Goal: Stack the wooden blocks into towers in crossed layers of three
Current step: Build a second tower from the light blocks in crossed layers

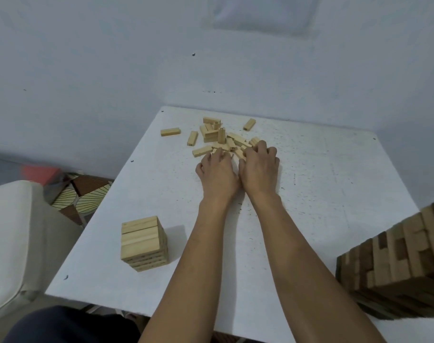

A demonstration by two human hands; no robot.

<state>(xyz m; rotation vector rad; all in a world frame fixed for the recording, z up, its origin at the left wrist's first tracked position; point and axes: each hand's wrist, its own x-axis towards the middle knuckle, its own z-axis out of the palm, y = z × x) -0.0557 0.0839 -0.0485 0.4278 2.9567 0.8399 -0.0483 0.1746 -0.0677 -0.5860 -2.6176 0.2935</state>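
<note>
We count two stacks, pale tower (144, 243) and darker tower (396, 268); left hand (217, 175) touches the numbered loose blocks (221, 138), right hand (260, 167) clutches some.

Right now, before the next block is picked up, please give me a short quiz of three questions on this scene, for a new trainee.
1. True or false: the left hand and the right hand are both at the loose pile of blocks.
2. Choose one: the short tower stands A) under the hands, B) near the left edge of the table, apart from the pile, C) on top of the pile.
3. Fill in: the single block lying farthest from the pile is on its ___ side.
Key: 1 true; 2 B; 3 left.
</note>
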